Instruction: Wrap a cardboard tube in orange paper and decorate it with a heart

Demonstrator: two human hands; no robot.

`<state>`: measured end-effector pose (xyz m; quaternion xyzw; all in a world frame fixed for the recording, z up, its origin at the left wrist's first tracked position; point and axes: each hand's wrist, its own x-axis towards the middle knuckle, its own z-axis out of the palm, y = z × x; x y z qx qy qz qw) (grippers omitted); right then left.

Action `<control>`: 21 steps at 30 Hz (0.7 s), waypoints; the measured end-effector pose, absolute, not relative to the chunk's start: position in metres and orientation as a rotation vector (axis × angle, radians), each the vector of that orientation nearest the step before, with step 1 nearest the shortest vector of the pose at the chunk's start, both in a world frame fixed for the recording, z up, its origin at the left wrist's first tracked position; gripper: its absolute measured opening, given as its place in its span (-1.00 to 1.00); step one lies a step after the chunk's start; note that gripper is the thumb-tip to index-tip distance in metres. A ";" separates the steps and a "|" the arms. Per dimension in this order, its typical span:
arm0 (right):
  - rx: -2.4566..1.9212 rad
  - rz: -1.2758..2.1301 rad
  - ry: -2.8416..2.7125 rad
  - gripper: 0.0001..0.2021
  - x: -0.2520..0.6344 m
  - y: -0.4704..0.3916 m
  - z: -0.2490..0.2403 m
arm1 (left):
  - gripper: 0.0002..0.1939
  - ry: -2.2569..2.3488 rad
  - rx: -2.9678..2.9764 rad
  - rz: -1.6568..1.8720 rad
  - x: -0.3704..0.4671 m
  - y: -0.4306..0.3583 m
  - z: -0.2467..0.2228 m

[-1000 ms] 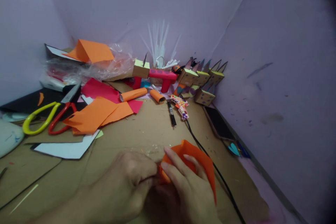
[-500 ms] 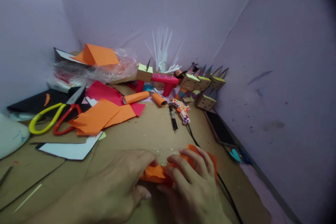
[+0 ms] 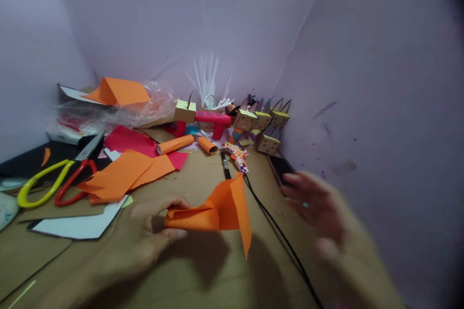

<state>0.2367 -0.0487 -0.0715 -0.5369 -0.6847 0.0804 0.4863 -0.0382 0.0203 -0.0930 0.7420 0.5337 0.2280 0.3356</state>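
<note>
Fingers of our left hand (image 3: 145, 231) pinch the folded orange paper (image 3: 228, 207) by its narrow end; our right hand (image 3: 322, 212) spreads open, holding nothing.
We probably do best keeping the pinch light, lest the fold crush. Rightward from these fingertips the paper stretches, its long axis running across our view, its flared end pointing toward the right hand; beyond that hand's fingertips lies a phone (image 3: 280, 166).

We see one creased orange paper, its narrow, folded-over end pinched between the thumb and fingers of our left hand, its wide flap flaring open to that hand's right. (image 3: 229, 207)
</note>
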 end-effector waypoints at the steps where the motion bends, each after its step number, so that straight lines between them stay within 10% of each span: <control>1: -1.321 0.295 -1.727 -0.27 0.229 -0.047 -0.078 | -0.76 1.404 1.933 0.628 -0.038 0.021 -0.095; 6: -1.528 0.113 -1.787 -0.12 0.186 -0.033 -0.106 | -0.73 1.396 2.062 0.736 -0.037 0.019 -0.103; 12: -1.492 0.379 -1.544 -0.81 0.188 -0.010 -0.114 | -0.75 1.388 2.058 0.749 -0.037 0.021 -0.099; 21: -1.398 0.834 -1.018 -0.83 0.211 -0.022 -0.116 | -0.65 1.302 1.614 0.807 -0.038 0.024 -0.088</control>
